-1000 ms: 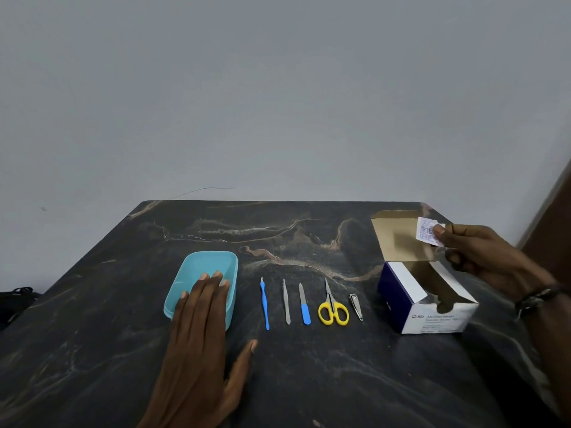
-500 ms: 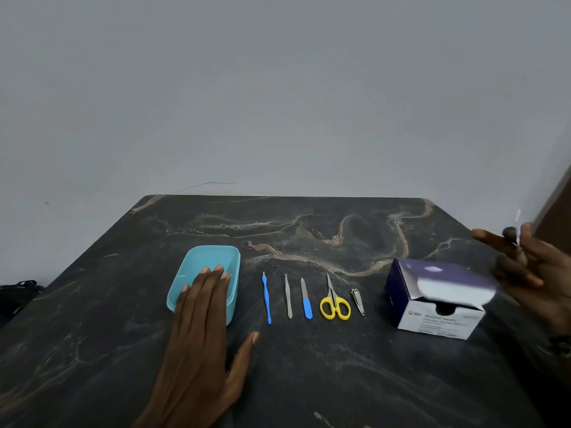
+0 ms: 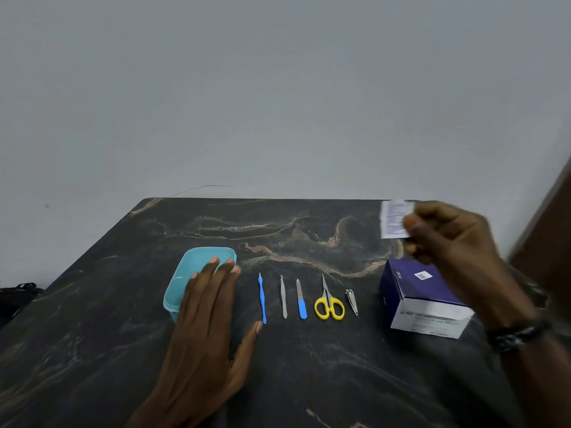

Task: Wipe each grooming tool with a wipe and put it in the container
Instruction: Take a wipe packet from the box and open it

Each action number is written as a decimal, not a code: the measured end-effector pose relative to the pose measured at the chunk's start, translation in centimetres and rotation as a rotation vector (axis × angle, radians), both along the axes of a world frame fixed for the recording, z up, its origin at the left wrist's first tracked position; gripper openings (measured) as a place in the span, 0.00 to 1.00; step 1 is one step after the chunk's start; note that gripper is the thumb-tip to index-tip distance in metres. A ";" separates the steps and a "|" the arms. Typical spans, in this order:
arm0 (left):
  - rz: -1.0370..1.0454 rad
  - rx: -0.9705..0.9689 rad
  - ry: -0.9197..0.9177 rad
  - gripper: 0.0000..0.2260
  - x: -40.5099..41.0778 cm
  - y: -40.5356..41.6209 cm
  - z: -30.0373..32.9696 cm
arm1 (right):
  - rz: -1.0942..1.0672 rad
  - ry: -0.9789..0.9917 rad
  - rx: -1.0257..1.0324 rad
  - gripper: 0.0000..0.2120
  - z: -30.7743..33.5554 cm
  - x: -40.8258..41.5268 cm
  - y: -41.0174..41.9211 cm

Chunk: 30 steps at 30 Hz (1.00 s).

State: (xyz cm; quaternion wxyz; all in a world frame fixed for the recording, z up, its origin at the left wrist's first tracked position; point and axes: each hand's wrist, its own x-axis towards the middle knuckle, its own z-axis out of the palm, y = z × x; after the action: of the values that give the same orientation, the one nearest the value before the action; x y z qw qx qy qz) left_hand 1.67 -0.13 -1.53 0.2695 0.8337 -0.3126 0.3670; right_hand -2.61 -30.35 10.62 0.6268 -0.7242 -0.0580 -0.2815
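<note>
I am pinching a sealed wipe packet (image 3: 393, 219) in my right hand (image 3: 445, 239), thumb and fingertips closing on its right edge; it is hanging in the air above the far right of the counter (image 3: 309, 381), beyond the closed purple-and-white wipe box (image 3: 423, 299). The packet is small, white and flat, printed with fine text that I cannot read through the blur.

The five tools are lying to the left of and nearer than that hand, in one row, each with its long axis running away from me: blue cuticle pusher (image 3: 262, 299), steel tweezers (image 3: 283, 298), blue-handled file (image 3: 301, 301), yellow scissors (image 3: 329, 305), nail clipper (image 3: 352, 302). The clipper is lying nearest my right hand, the pusher nearest my left.

My left hand (image 3: 207, 329) is resting flat, fingers straight, fingertips overlapping the near right rim of the teal container (image 3: 185, 279), thumb tip just beside the pusher's near end.

I am judging the packet unopened, so tearing it is coming first, and no tool is yet wiped.
</note>
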 end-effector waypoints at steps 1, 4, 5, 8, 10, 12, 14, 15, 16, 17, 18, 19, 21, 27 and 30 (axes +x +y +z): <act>-0.043 -0.025 -0.003 0.33 -0.2 -0.6 0.6 | 0.008 0.019 -0.037 0.02 -0.3 0.3 1.3; -0.178 -0.209 0.100 0.28 -0.7 -3.2 2.9 | 0.040 0.052 -0.070 0.03 -1.9 2.1 4.3; -0.212 -0.295 0.168 0.27 -0.6 -4.2 3.6 | 0.049 0.053 -0.043 0.04 -2.4 2.8 5.1; -0.282 -0.499 0.331 0.27 0.7 -6.9 5.1 | 0.072 0.063 0.043 0.05 -3.7 4.6 6.7; -0.292 -0.593 0.419 0.26 2.0 -8.5 5.5 | 0.077 0.064 0.076 0.05 -4.3 5.5 7.3; -0.299 -0.705 0.523 0.24 3.2 -9.6 5.5 | 0.058 0.064 0.077 0.04 -4.8 6.2 7.6; -0.303 -0.798 0.591 0.21 4.0 -10.3 5.0 | 0.035 0.070 0.076 0.03 -5.5 6.5 7.7; -0.305 -0.836 0.606 0.19 4.2 -10.5 4.7 | 0.028 0.076 0.074 0.03 -5.9 6.7 7.8; -0.307 -0.876 0.613 0.16 4.3 -10.7 4.3 | 0.023 0.081 0.069 0.03 -6.3 6.8 7.7; -0.309 -0.920 0.613 0.14 4.3 -10.8 4.1 | 0.021 0.086 0.061 0.03 -6.7 6.9 7.6; -0.311 -0.965 0.610 0.11 4.3 -10.9 3.9 | 0.021 0.095 0.047 0.02 -7.0 7.0 7.6; -0.304 -0.999 0.601 0.11 4.4 -10.9 3.7 | 0.027 0.106 0.026 0.02 -7.3 7.0 7.6; -0.270 -1.007 0.575 0.11 4.7 -10.7 3.5 | 0.060 0.123 -0.018 0.02 -7.6 7.0 7.6; -0.282 -0.901 0.501 0.10 5.3 -9.1 2.7 | 0.063 0.103 -0.037 0.04 -8.0 7.0 6.8; -0.271 -0.835 0.491 0.09 5.5 -8.8 2.1 | 0.051 0.103 -0.080 0.04 -8.3 7.1 6.7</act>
State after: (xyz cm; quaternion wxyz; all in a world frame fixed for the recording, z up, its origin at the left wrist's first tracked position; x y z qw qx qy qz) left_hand 7.15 -8.96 0.61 0.6907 0.6686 -0.1718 0.2154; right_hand 4.45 -23.68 2.29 0.6065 -0.7604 -0.0553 -0.2256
